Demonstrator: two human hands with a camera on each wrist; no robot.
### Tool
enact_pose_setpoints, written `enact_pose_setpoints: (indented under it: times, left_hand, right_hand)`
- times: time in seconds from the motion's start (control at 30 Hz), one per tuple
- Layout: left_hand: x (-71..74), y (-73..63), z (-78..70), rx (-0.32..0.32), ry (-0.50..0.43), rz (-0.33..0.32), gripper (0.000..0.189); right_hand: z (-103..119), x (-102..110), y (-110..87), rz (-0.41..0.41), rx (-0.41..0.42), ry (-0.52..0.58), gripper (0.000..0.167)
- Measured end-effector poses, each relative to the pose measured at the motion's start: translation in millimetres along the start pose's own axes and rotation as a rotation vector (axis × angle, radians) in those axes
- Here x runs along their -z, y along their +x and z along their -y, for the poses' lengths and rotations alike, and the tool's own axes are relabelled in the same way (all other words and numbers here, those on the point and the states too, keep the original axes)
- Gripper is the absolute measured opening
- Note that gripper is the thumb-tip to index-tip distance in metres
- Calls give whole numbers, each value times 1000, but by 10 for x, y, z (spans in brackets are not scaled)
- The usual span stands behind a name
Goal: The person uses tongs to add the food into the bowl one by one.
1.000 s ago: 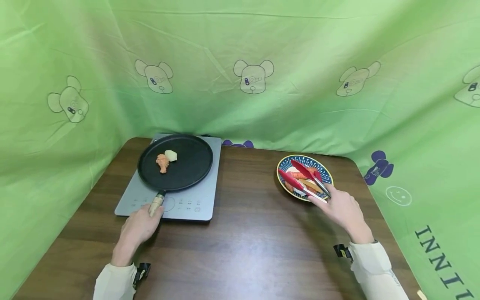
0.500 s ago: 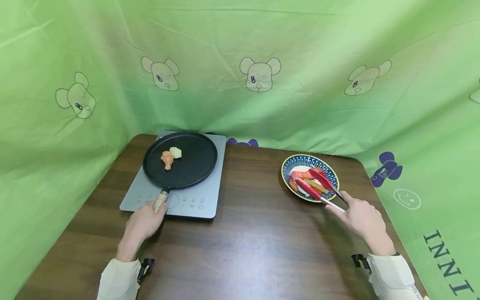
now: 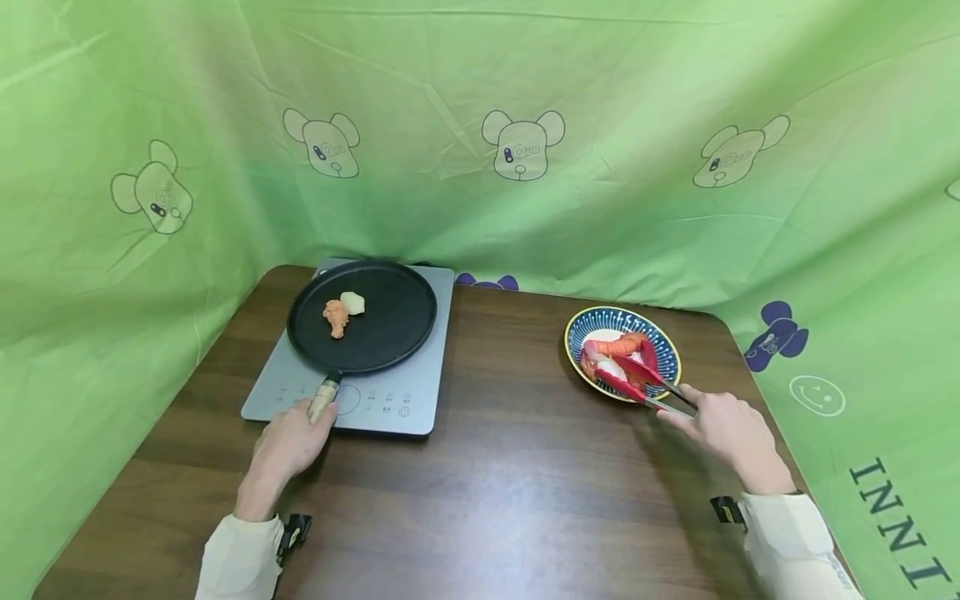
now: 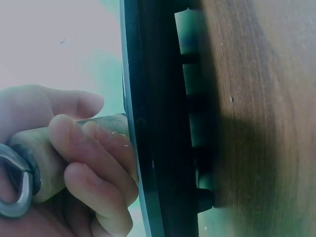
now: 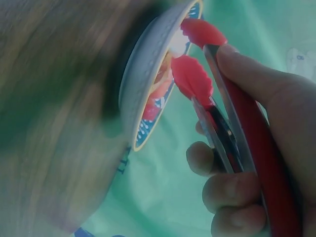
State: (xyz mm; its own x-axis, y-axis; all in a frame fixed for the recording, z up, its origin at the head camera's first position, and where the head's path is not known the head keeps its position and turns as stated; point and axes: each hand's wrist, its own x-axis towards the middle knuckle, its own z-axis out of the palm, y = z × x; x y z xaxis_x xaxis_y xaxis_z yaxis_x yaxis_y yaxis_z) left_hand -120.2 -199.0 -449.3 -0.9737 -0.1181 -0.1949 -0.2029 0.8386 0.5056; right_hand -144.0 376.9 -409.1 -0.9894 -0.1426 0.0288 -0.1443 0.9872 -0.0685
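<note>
In the head view, my left hand (image 3: 291,440) grips the wooden handle (image 3: 324,400) of a flat black frying pan (image 3: 393,321). The left wrist view shows fingers curled round that handle (image 4: 42,163), which ends in a metal ring. A toy-like fried drumstick (image 3: 337,318) and a pale chunk (image 3: 352,302) lie in the pan. On the right, my right hand (image 3: 726,429) holds tongs (image 5: 195,79) with red scalloped tips, thumb on one arm and fingers round the other. Their tips reach into a blue-patterned bowl (image 3: 663,343), among orange-red food pieces (image 3: 621,344).
Under the pan is a grey induction cooker (image 3: 408,400) with touch controls. Both it and the bowl stand on a brown wooden table (image 3: 495,467). A green printed curtain (image 3: 420,200) hangs behind and along the sides.
The tongs' tips have lowered into the bowl and drawn closer together, over where a tan strip showed earlier. My right hand has shifted right and nearer; the left keeps its grip.
</note>
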Motion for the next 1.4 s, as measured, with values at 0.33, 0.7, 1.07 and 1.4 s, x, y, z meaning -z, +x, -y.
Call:
enact_pose_setpoints:
  times: [0.33, 0.7, 1.07, 1.4]
  left_hand:
    - [20, -6, -21, -1, 3, 10, 58]
    - [35, -7, -16, -7, -1, 14, 59]
    - [32, -18, -19, -2, -7, 14, 60]
    - [31, -8, -25, -13, 0, 12, 56]
  right_hand:
    - [-37, -1, 105, 55, 13, -4, 74]
    - [24, 32, 66, 36, 25, -18, 68]
    - [-41, -55, 9, 3, 16, 19, 68]
    - [-114, -43, -54, -52, 2, 61, 57]
